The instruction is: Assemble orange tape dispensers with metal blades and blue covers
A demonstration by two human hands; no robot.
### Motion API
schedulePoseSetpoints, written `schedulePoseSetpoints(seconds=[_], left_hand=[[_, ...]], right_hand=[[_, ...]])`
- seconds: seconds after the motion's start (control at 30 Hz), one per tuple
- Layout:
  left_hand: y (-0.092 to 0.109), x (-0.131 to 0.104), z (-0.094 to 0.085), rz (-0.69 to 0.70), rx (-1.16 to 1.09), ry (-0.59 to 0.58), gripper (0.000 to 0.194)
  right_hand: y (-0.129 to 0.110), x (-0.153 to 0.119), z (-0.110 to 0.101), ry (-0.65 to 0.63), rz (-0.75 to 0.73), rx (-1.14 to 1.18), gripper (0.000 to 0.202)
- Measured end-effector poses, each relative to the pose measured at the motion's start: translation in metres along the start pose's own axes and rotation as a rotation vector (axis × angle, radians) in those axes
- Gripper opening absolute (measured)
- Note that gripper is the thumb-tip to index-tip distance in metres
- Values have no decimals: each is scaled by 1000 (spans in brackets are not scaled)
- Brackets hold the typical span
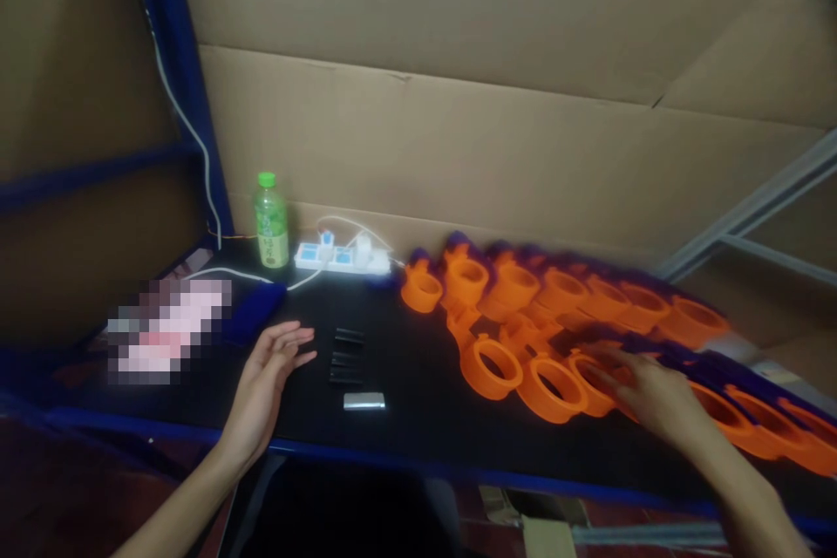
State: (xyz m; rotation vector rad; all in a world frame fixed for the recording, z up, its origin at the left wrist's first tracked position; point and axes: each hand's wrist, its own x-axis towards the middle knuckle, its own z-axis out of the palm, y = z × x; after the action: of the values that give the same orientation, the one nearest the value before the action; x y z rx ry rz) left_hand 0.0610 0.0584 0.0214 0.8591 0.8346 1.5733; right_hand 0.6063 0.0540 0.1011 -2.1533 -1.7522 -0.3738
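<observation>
My left hand [268, 375] hovers over the left part of the black tabletop, fingers stretched out and holding nothing. Just right of it lie several short black strips [346, 359] in a column, with a small silver-grey bar [364, 402] below them. My right hand [654, 392] reaches over the front row of orange ring-shaped parts, its fingers extended and somewhat blurred. Those fingers are at an orange ring [592, 384] and partly cover it; whether they touch it I cannot tell. Another orange ring [553, 388] sits to the left of that one.
A back row of orange rings [513, 286] stands near the cardboard wall [405, 139]. A white power strip [342, 258] with plugs and cables lies beside a green-capped bottle [271, 222]. A blue cloth-like item [255, 314] and a pixelated patch are at left. The table has a blue front edge [405, 464].
</observation>
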Motion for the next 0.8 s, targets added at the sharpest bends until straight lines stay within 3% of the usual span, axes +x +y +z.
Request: schedulePoseSetpoints(seconds=[0.1, 0.2, 0.3, 0.37, 0.43, 0.5, 0.57, 0.7, 0.8], left_hand=[[0, -1, 0, -1, 0, 4, 30], [0, -2, 1, 0, 2, 0, 29], [2, -3, 3, 2, 3, -6, 28], [4, -3, 4, 4, 12, -7, 28], [6, -5, 7, -2, 42, -24, 28], [9, -7, 10, -24, 94, -89, 31], [13, -11, 13, -51, 142, -210, 35], [20, -18, 16, -102, 141, -512, 53], [24, -24, 15, -154, 98, -609, 57]], right_hand=[[1, 3, -1, -116, 7, 39, 16], [4, -1, -13, -42, 16, 54, 18], [0, -11, -31, 103, 25, 26, 25], [-12, -19, -44, 267, -9, 3, 33], [-35, -28, -54, 434, -59, 49, 42], [-71, -39, -61, 494, -110, 219, 39], [-116, -51, -63, 407, -144, 463, 31], [-216, -79, -51, 39, -240, 872, 21], [-279, -98, -35, -282, -272, 1108, 20]])
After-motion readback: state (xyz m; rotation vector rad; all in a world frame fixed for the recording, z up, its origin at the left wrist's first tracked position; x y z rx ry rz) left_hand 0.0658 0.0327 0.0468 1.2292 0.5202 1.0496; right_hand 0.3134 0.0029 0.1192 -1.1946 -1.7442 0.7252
